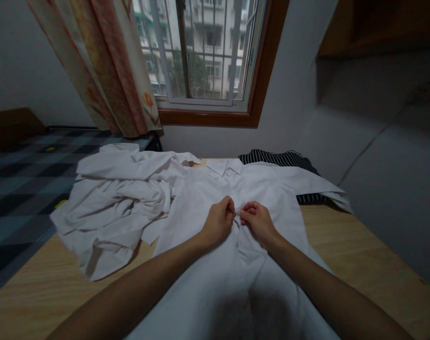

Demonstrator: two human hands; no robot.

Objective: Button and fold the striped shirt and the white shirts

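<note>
A white collared shirt [201, 198] lies spread front-up on a wooden table [360, 245], collar toward the window. My left hand [218, 223] and my right hand [257, 222] meet at the shirt's button placket, a little below the collar. Both hands have their fingers pinched closed on the fabric edges at the front opening. A small button shows just above my fingertips.
A heap of crumpled white garments [112, 208] lies to the left of the shirt. A dark striped garment [282, 158] sits at the table's far right. A bed with a checked cover [20, 189] is on the left. Beyond are a curtain [112, 66] and a barred window [201, 52].
</note>
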